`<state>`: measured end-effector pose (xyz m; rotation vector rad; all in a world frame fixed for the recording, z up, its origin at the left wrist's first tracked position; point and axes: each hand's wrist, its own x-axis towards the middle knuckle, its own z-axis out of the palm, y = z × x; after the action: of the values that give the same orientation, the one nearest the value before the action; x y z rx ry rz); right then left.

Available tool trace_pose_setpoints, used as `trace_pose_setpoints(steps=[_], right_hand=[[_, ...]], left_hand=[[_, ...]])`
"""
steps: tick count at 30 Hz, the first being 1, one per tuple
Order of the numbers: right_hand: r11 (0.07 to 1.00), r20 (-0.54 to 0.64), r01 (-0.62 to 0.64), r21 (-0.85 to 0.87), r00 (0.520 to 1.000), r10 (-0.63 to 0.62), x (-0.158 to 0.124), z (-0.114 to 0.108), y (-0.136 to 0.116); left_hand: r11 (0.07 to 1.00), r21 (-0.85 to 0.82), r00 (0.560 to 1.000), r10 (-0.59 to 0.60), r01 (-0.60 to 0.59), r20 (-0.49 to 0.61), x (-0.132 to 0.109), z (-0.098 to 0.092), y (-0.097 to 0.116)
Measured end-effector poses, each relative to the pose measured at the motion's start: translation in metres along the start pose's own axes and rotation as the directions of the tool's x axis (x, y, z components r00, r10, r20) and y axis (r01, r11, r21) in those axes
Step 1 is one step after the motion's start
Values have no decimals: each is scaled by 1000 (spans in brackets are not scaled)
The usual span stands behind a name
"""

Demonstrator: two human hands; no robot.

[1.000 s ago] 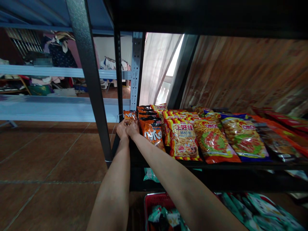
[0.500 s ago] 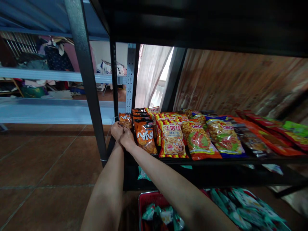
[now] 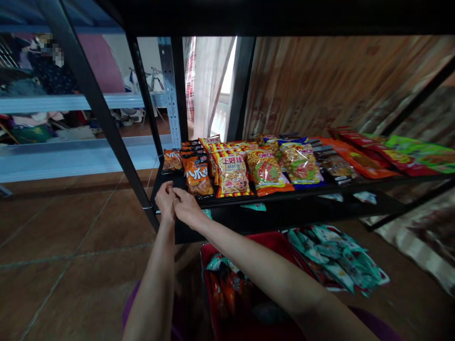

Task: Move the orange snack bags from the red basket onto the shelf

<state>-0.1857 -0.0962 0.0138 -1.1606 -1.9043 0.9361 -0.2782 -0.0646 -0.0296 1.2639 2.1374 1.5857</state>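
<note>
My left hand (image 3: 165, 200) and my right hand (image 3: 186, 207) meet at the front left corner of the black metal shelf (image 3: 249, 204). Their fingers are curled and the fingertips touch each other. Whatever sits between them is hidden. Just beyond the hands, a small orange snack packet (image 3: 172, 160) lies alone at the shelf's left end. Beside it is a stack of orange packets (image 3: 196, 174), then a yellow-and-red prawn cracker bag (image 3: 232, 174).
More snack bags (image 3: 300, 163) run in rows along the shelf to the right. Below are a red basket (image 3: 245, 284) with packets and a pile of teal packets (image 3: 334, 255). A dark shelf post (image 3: 106, 128) slants at left over brown floor tiles (image 3: 53, 246). A person stands far left.
Both hands have drawn back from the small orange packet at the shelf's left end to the front edge. The packet stays on the shelf. The view has pulled back and swung right.
</note>
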Motion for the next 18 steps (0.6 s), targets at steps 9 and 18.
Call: trace_pose_setpoints(steps=[9,18], right_hand=[[997,19,-37,-64,999,39,-34,-8,7],[987,47,-120,-108,991,126,-92,-24,63]], left_hand=[[988,153,998,-27,18,56,-44,-22,12],[994,93,973,36,-59,227,-125,-3,-15]])
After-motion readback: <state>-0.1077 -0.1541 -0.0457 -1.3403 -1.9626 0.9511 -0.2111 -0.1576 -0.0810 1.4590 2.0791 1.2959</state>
